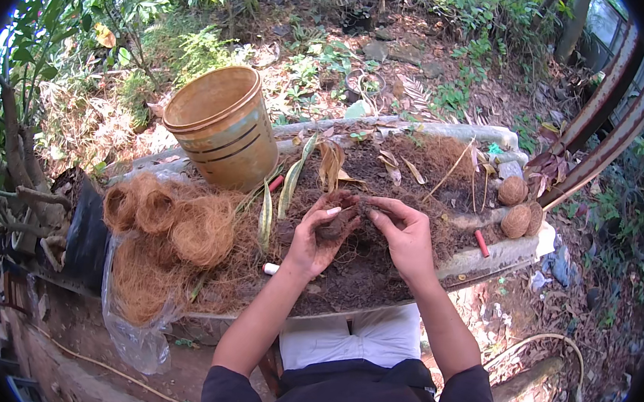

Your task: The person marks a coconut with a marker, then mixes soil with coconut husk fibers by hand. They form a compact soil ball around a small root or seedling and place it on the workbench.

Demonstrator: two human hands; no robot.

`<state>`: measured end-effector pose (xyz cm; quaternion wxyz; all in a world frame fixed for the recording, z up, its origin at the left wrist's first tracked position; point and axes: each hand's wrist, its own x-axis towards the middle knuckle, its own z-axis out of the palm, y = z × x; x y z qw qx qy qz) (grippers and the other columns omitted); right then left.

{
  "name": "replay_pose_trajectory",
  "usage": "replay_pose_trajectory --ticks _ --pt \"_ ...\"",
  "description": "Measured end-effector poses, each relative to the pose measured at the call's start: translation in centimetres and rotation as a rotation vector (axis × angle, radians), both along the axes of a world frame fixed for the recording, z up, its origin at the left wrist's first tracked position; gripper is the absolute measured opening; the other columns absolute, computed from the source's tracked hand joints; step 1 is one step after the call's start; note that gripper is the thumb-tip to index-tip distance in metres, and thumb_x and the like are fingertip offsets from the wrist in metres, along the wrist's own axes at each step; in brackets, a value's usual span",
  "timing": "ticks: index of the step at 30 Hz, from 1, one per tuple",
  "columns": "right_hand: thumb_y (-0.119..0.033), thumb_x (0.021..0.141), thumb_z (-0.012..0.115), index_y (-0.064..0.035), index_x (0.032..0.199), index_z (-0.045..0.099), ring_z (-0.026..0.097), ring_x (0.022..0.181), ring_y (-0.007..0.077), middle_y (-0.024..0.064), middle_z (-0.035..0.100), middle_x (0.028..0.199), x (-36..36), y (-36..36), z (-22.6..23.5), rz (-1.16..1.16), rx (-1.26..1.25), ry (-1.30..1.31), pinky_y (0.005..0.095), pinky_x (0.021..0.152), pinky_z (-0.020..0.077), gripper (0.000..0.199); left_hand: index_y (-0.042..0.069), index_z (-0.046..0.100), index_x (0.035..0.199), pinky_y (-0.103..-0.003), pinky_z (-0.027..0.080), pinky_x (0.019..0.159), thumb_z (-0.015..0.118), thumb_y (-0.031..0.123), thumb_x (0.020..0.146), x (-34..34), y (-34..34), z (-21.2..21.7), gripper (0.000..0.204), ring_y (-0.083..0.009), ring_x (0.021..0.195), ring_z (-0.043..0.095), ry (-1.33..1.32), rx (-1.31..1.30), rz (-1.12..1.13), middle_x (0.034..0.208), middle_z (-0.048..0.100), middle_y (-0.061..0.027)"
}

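Above a heap of dark soil (346,280), my left hand (315,239) is cupped around a brown clump of soil and fibre (333,226), palm turned up. My right hand (409,243) is close beside it, thumb and forefinger pinched together at the clump's right side; what lies between those fingertips is too small to make out. Just beyond the hands stand dry brown leaves (330,163). Left of them are long green-and-yellow leaves (295,179), one leaning near a red handle (276,183). A white cylindrical piece (271,268) lies by my left wrist.
A worn yellow bucket (228,135) stands back left. Coconut-fibre nests (200,232) and loose fibre pile up at left over a clear plastic bag (137,346). Coconut shells (515,220) and a red stick (481,243) sit near the slab's right edge (501,259). Rusty metal bars (608,126) rise beyond.
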<state>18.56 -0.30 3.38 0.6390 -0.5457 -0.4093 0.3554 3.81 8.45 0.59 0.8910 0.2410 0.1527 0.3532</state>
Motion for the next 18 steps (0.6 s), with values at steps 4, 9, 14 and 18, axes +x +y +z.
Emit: replay_pose_trajectory --ticks 4,9,14,18 --pt "-0.001 0.085 0.066 -0.0003 0.112 0.070 0.068 0.101 0.0211 0.0132 0.071 0.107 -2.1 0.3 0.0 -0.118 0.097 -0.335 0.0310 0.087 0.0523 0.027 0.002 0.054 0.125 -0.039 0.046 0.101 0.050 0.022 0.097 0.0 0.1 -1.0 0.035 -0.0228 0.115 0.058 -0.046 -0.003 -0.006 0.122 0.061 -0.0127" --pt "0.003 0.084 0.061 -0.0003 0.107 0.069 0.066 0.103 0.0341 0.0176 0.067 0.111 -4.0 0.6 -0.6 -0.140 0.208 -0.629 0.0410 0.091 0.0531 0.024 0.002 0.057 0.121 -0.038 0.047 0.100 0.049 0.039 0.101 0.4 0.3 -1.7 0.043 -0.0218 0.112 0.060 -0.047 0.019 -0.015 0.118 0.063 -0.0116" --pt "0.006 0.085 0.052 0.0038 0.126 0.056 0.055 0.122 0.0354 0.0204 0.058 0.128 -3.7 -0.1 0.1 0.025 0.213 -0.943 0.0426 0.102 0.0459 0.041 0.002 0.060 0.116 -0.039 0.047 0.101 0.051 0.035 0.099 0.0 0.5 -1.1 0.038 -0.0242 0.110 0.060 -0.078 -0.124 -0.054 0.115 0.065 -0.0122" --pt "-0.001 0.087 0.053 0.0052 0.135 0.047 0.043 0.134 0.0389 0.0226 0.049 0.139 -3.4 -0.4 -0.3 0.079 0.225 -1.180 0.0511 0.111 0.0348 0.049 0.003 0.061 0.114 -0.040 0.048 0.100 0.054 0.034 0.097 0.0 0.1 0.0 0.036 -0.0259 0.109 0.061 -0.069 -0.218 -0.021 0.114 0.065 -0.0121"
